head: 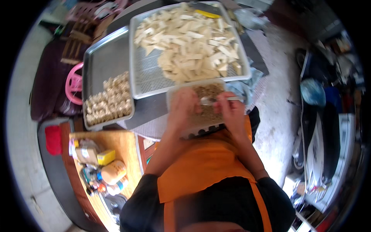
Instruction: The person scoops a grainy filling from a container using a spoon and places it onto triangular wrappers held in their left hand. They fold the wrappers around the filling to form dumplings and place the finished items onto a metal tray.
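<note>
A plastic tub (223, 83) of crumbly brown filling (211, 90) sits right in front of me at the table's near edge. My right hand (231, 108) grips a slim utensil, perhaps a spoon or spatula, whose pale handle (236, 98) sticks out to the right. Over the tub's left side is my left hand (184, 103), blurred, with its fingers curled toward the right hand. Something small and pale (207, 100) shows between the two hands above the filling; blur hides what it is and whether the left fingers hold it.
Beyond the tub, a white perforated tray (145, 76) bears many cut dough pieces (185, 43) and a yellow-handled tool (208, 13). Left of it, a metal tray (108, 52) holds rows of small folded dumplings (111, 101). A blue cloth (252, 82) lies at right, a wooden stand (127, 145) at lower left.
</note>
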Motion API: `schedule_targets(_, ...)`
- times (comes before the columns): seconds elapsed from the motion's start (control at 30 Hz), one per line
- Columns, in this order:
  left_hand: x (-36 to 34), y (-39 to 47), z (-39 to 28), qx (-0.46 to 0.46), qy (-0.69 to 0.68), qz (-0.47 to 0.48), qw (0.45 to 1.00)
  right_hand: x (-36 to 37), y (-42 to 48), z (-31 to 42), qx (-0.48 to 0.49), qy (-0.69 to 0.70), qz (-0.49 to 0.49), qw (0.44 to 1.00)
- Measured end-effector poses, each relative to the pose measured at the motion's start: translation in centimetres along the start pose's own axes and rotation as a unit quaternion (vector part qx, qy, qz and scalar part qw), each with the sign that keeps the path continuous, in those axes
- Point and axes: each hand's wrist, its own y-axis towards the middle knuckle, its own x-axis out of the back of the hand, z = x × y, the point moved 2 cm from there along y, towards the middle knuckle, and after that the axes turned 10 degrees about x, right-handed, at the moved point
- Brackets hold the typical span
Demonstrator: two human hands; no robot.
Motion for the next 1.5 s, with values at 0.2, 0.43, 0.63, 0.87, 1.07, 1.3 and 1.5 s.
schedule_targets(0.2, 0.6, -1.0, -1.7, 0.216, -0.141, 0.003, 0.966, -0.8, -0.4, 0.1, 0.089, -0.180, 0.097, 0.975)
schedule_targets(0.43, -0.2, -1.2, -2.0, 0.188, -0.112, 0.018, 0.976, -1.0, -0.7, 0.0, 0.244, -0.215, 0.095, 0.941)
schedule_targets(0.63, -0.9, -0.9, -2.4, 0.167, -0.155, -0.006, 0.974, -0.9, -1.3, -0.3, 0.203, -0.220, 0.104, 0.949)
schedule_targets(0.87, 0.3, -1.0, -1.3, 0.168, -0.123, 0.068, 0.976, -0.9, -1.2, -0.2, 0.196, -0.222, 0.109, 0.949)
schedule_targets(1.07, 0.2, -1.0, -1.2, 0.175, -0.269, 0.112, 0.940, -0.9, -1.2, -0.1, 0.196, -0.217, 0.094, 0.952)
schedule_targets(1.3, -0.2, -1.6, -2.1, 0.198, -0.138, 0.020, 0.970, -0.9, -1.1, 0.3, 0.195, -0.225, 0.098, 0.950)
schedule_targets(1.5, 0.4, -1.2, -1.6, 0.172, -0.196, -0.007, 0.965, -0.7, -1.1, -0.1, 0.186, -0.208, 0.086, 0.956)
